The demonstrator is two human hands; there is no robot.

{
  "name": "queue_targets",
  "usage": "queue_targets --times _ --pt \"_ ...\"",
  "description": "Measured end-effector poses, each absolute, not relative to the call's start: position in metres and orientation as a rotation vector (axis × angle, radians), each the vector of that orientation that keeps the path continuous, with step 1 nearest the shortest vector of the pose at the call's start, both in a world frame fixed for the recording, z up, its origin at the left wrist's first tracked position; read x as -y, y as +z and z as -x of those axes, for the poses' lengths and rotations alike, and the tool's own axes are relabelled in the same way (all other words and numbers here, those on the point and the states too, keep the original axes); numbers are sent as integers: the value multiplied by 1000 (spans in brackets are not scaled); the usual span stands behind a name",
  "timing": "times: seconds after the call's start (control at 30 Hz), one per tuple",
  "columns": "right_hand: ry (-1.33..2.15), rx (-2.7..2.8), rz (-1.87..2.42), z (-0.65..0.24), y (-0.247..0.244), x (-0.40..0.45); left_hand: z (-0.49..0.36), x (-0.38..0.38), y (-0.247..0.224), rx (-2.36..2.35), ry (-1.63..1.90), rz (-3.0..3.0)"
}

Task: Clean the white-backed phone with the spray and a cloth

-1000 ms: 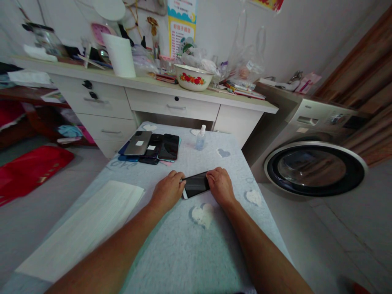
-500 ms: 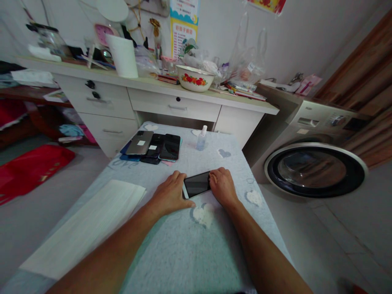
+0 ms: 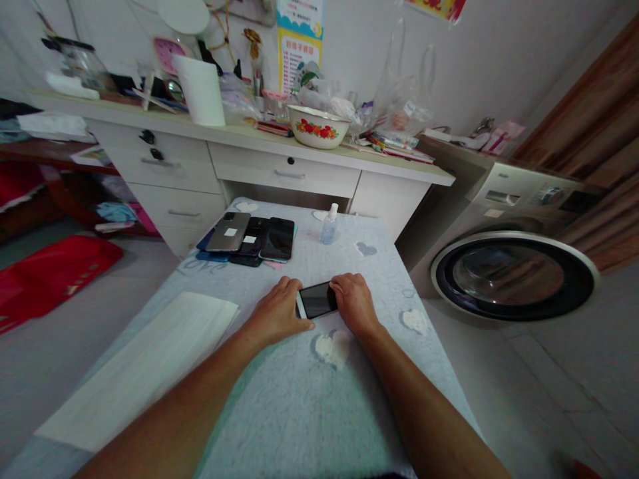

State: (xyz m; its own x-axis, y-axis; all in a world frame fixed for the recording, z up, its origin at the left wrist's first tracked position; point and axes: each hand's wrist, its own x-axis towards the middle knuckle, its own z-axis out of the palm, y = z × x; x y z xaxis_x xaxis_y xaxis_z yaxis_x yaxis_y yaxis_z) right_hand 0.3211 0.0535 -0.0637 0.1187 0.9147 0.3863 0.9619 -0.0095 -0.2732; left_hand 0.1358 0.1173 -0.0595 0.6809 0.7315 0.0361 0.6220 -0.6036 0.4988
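Note:
A smartphone (image 3: pixel 318 301) with a white end and a dark screen lies face up on the cloth-covered table (image 3: pixel 294 406). My left hand (image 3: pixel 280 309) grips its left end, thumb along the near side and fingers at the far side. Over the right part of the screen, my right hand (image 3: pixel 353 301) presses down with curled fingers. Whatever those fingers may hold is hidden beneath them. Behind the phone stands a small clear spray bottle (image 3: pixel 328 226). Several other phones (image 3: pixel 249 239) are stacked at the far left, some bearing white labels.
A folded white cloth or paper (image 3: pixel 142 369) lies along the table's left side. Beyond the table is a white desk (image 3: pixel 399 199) with a floral enamel bowl (image 3: pixel 318 130) and a white cylinder (image 3: pixel 200 92) on it. At right stands a washing machine (image 3: pixel 514 199).
My right hand has slid left across the screen, covering more of it. My left hand keeps its grip, and the phone stays nearly in place.

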Motion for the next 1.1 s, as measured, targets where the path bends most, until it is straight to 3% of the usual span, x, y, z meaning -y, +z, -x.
queue_targets --times 0.3,0.83,1.1 --pt "-28 1969 1794 -316 -62 -48 -135 -119 -61 -1037 344 -2422" --pt "-173 1753 2042 -317 -67 -50 -134 -119 -60 -1012 340 -2429" --pt "-4 1932 1935 -308 -65 -51 -134 -121 -61 -1002 332 -2407"
